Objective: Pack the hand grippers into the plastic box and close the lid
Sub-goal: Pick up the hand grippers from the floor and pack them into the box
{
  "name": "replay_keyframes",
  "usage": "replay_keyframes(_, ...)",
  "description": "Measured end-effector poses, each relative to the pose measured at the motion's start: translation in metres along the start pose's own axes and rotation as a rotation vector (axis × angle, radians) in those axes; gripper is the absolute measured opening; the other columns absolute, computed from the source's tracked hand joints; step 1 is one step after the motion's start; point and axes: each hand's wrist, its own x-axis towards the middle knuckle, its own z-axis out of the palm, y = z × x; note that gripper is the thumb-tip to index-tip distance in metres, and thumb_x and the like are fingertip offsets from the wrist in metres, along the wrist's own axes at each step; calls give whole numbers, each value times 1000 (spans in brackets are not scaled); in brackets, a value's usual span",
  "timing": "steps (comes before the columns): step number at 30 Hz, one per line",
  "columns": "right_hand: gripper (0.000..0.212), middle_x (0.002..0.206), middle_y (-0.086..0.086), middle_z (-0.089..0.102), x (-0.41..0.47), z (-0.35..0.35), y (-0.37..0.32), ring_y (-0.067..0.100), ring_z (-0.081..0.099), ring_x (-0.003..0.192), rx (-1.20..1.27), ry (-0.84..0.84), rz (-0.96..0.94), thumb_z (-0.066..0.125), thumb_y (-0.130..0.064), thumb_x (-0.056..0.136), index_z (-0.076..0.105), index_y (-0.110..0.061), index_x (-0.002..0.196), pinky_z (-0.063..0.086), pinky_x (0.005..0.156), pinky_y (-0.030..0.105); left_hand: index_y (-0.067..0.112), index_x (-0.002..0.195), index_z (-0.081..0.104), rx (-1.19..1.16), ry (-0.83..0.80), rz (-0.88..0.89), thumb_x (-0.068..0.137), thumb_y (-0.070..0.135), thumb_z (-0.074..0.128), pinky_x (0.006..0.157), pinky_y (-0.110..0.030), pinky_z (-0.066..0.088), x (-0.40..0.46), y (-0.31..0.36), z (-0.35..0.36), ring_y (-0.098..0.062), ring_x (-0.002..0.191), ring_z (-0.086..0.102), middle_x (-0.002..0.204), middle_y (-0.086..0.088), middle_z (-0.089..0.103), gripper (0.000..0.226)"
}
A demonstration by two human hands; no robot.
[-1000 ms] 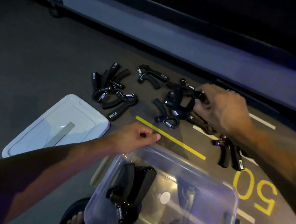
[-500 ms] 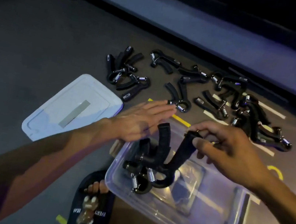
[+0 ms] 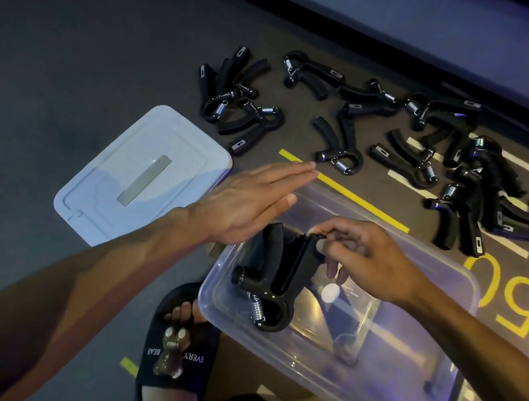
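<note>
Still early, by the look of it: the clear plastic box (image 3: 367, 372) holds one or perhaps two hand grippers, while a dozen or so more lie loose on the dark floor (image 3: 52, 62) beyond the fingertips of both hands, and the white lid (image 3: 113, 183) rests flat just left of the left hand, well apart from the box. So most of the packing and the closing remain.

The box is a thin, glossy, round-cornered tub, see-through enough that the floor shows through its walls. The lid is matte with a raised rim and a grey strip along its middle.

The left hand (image 3: 248, 204) hovers over the box's far-left corner, fingers straight and pressed together, holding nothing. The right hand (image 3: 371, 262) pinches the top of one handle of a hand gripper (image 3: 275, 278) between thumb and fingertips, lowering it inside the box. That gripper is black, with curved foam-like handles and a bright coiled steel spring below the fingers.
</note>
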Motion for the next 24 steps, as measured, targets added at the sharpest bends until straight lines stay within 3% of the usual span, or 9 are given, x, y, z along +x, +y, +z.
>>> replay_keyframes(2, 14, 78, 20, 64, 1, -1, 1, 23, 65, 58, -13, -12, -13, 60, -7, 97, 68, -14, 105, 52, 53, 27, 12, 158, 29, 25, -5, 0, 109, 29, 31, 122, -38, 26, 1, 0, -1, -14, 152, 23, 165, -1, 27, 52)
replay_keyframes(7, 12, 77, 10, 69, -3, 2, 0, 24, 69, 57, -151, 28, -106, 61, -19, 98, 63, -23, 108, 57, 54, 32, 8, 158, 27, 171, -41, 52, 107, 34, 37, 122, -45, 26, -4, 3, -3, -18, 155, 15, 167, -4, 22, 57)
replay_keyframes(15, 22, 80, -5, 69, -9, 6, 5, 6, 66, 66, -423, 90, -175, 62, -36, 95, 56, -31, 116, 51, 59, 19, 7, 158, 26, 185, -23, 20, 104, 20, 44, 124, -43, 21, -23, 6, -1, -18, 156, 8, 168, -4, 17, 58)
replay_keyframes(21, 32, 85, -10, 68, -12, 12, 12, 3, 68, 70, -425, 104, -136, 60, -43, 94, 52, -35, 125, 60, 68, 33, 9, 159, 23, 232, -53, 11, 105, 28, 42, 124, -45, 21, -24, 8, -3, -16, 156, 5, 169, -2, 13, 60)
replay_keyframes(24, 32, 83, -8, 70, -14, 13, 11, 5, 68, 69, -406, 107, -120, 59, -42, 95, 51, -33, 125, 60, 67, 34, 10, 156, 32, 219, -52, 16, 106, 30, 43, 124, -45, 21, -27, 8, -5, -17, 157, 5, 169, -1, 14, 56)
